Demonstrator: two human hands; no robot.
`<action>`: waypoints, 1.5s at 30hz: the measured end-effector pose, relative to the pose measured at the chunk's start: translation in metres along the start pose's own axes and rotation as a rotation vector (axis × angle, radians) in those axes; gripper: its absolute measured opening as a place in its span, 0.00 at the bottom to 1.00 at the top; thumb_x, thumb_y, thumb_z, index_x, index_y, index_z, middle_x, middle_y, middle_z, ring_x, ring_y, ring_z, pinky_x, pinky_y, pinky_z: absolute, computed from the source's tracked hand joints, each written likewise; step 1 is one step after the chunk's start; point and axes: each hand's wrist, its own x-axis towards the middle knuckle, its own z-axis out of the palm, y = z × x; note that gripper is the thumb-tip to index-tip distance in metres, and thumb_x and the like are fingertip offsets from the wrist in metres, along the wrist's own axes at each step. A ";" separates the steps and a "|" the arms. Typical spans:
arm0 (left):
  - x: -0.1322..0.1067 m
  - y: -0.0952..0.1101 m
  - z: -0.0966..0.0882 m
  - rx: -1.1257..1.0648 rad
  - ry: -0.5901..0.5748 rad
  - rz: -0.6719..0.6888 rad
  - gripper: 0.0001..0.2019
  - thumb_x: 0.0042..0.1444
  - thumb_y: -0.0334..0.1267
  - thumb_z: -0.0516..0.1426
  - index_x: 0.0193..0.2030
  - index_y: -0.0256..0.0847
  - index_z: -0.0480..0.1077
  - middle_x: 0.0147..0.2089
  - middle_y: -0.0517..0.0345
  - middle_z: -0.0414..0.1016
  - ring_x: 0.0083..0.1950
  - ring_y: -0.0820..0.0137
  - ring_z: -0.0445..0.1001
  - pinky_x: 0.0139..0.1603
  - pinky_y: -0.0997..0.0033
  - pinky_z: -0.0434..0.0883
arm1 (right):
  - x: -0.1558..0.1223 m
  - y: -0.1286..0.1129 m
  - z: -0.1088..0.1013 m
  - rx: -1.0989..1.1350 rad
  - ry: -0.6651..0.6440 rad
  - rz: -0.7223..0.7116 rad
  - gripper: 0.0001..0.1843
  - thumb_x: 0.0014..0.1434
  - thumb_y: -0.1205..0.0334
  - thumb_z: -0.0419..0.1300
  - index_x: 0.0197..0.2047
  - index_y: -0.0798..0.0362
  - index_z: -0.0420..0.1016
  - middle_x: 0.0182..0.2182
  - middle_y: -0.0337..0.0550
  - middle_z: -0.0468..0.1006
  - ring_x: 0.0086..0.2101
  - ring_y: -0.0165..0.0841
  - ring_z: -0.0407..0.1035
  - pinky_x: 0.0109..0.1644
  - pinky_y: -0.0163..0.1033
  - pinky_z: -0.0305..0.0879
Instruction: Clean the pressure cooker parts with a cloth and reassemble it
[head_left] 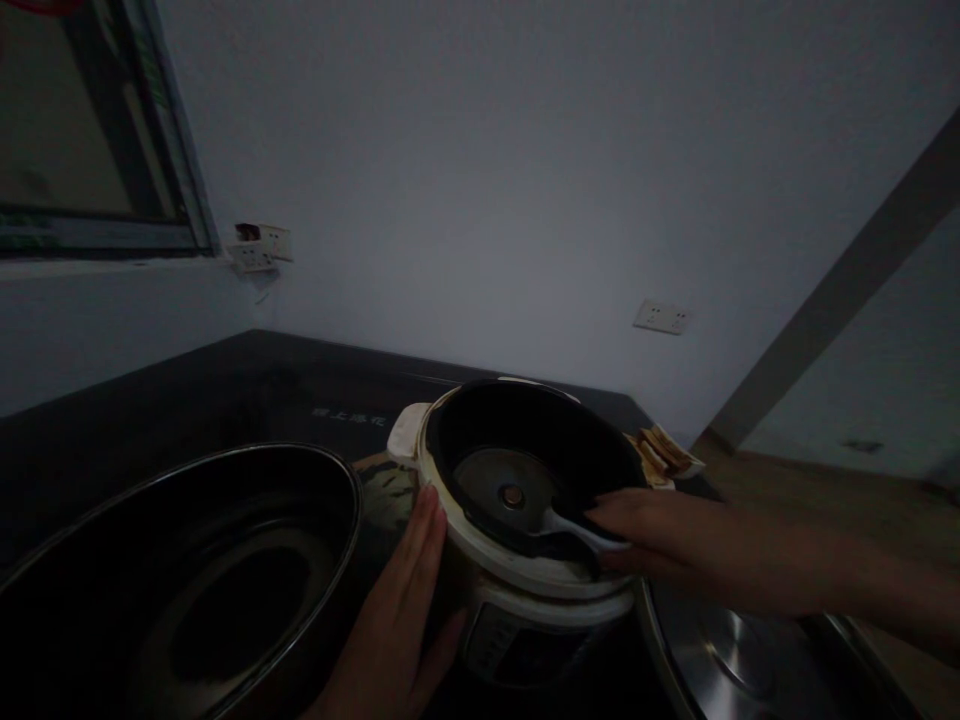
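Note:
An electric cooker [555,585] with a white, stained rim stands in front of me, its lid off. Its inside is dark, with a round metal plate and a small central button at the bottom. My left hand [405,600] lies against the cooker's left side, fingers stretched out and thumb apart. Over the near right rim, my right hand [660,535] has its fingers closed around a pale, spoon-shaped utensil [574,528]. The utensil's wider end dips inside the cooker. Dim light hides its exact kind.
A wide dark pan [352,490] is at the left on the black countertop [285,385]. To the right lies a shiny round metal lid or pan [731,650]. Brownish, folded-looking material [664,455] is by the cooker's far right. Wall sockets [662,317] sit behind.

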 end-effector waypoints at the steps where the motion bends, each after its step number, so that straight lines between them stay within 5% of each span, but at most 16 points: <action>1: 0.000 0.000 0.000 0.006 -0.008 -0.001 0.34 0.63 0.27 0.47 0.73 0.33 0.35 0.76 0.49 0.34 0.74 0.64 0.41 0.67 0.64 0.55 | -0.007 0.007 0.002 -0.029 0.046 -0.004 0.18 0.67 0.52 0.49 0.47 0.51 0.76 0.39 0.44 0.80 0.41 0.36 0.75 0.55 0.44 0.67; 4: -0.001 0.000 -0.001 0.020 -0.040 -0.015 0.35 0.63 0.27 0.47 0.73 0.34 0.34 0.76 0.49 0.33 0.74 0.64 0.41 0.67 0.64 0.55 | -0.019 0.033 0.014 -0.121 0.214 0.032 0.21 0.67 0.49 0.47 0.51 0.50 0.75 0.49 0.49 0.78 0.52 0.42 0.71 0.67 0.53 0.53; 10: -0.002 0.000 0.000 0.021 -0.027 -0.024 0.35 0.64 0.28 0.48 0.74 0.36 0.33 0.76 0.51 0.32 0.74 0.65 0.40 0.67 0.65 0.55 | -0.013 0.089 0.029 -0.288 0.559 0.219 0.27 0.66 0.51 0.46 0.64 0.51 0.63 0.66 0.50 0.61 0.66 0.46 0.49 0.69 0.59 0.46; 19: -0.002 0.000 0.000 0.040 -0.011 -0.001 0.34 0.64 0.28 0.48 0.73 0.34 0.34 0.76 0.50 0.32 0.74 0.66 0.40 0.67 0.66 0.54 | 0.029 0.102 0.009 -0.493 0.485 0.459 0.31 0.61 0.73 0.43 0.67 0.62 0.56 0.65 0.60 0.60 0.62 0.45 0.60 0.64 0.56 0.59; 24: 0.000 0.001 -0.001 0.036 -0.012 -0.001 0.35 0.64 0.28 0.48 0.73 0.34 0.34 0.76 0.50 0.32 0.74 0.67 0.39 0.67 0.67 0.54 | 0.058 0.107 -0.012 -0.544 0.431 0.528 0.30 0.60 0.76 0.45 0.66 0.66 0.57 0.61 0.67 0.65 0.56 0.50 0.68 0.57 0.54 0.65; 28: 0.000 0.001 0.000 0.022 -0.002 0.001 0.34 0.64 0.28 0.47 0.73 0.34 0.34 0.76 0.51 0.32 0.74 0.66 0.40 0.67 0.66 0.54 | 0.090 0.111 -0.028 -0.536 0.472 0.506 0.21 0.65 0.69 0.45 0.59 0.63 0.66 0.51 0.64 0.76 0.49 0.48 0.74 0.52 0.49 0.67; 35: -0.001 0.001 0.001 0.002 0.014 0.007 0.35 0.62 0.25 0.47 0.73 0.35 0.36 0.76 0.47 0.36 0.74 0.63 0.44 0.66 0.63 0.58 | 0.150 0.106 -0.040 -0.451 0.499 0.386 0.17 0.70 0.62 0.43 0.53 0.59 0.68 0.48 0.61 0.78 0.48 0.41 0.74 0.49 0.40 0.65; 45: -0.002 0.000 0.004 -0.027 -0.008 -0.028 0.37 0.62 0.25 0.47 0.74 0.38 0.32 0.75 0.46 0.35 0.73 0.59 0.43 0.66 0.58 0.61 | 0.192 0.064 -0.050 -0.276 0.355 -0.045 0.18 0.69 0.64 0.45 0.56 0.61 0.67 0.53 0.56 0.75 0.52 0.39 0.70 0.56 0.41 0.60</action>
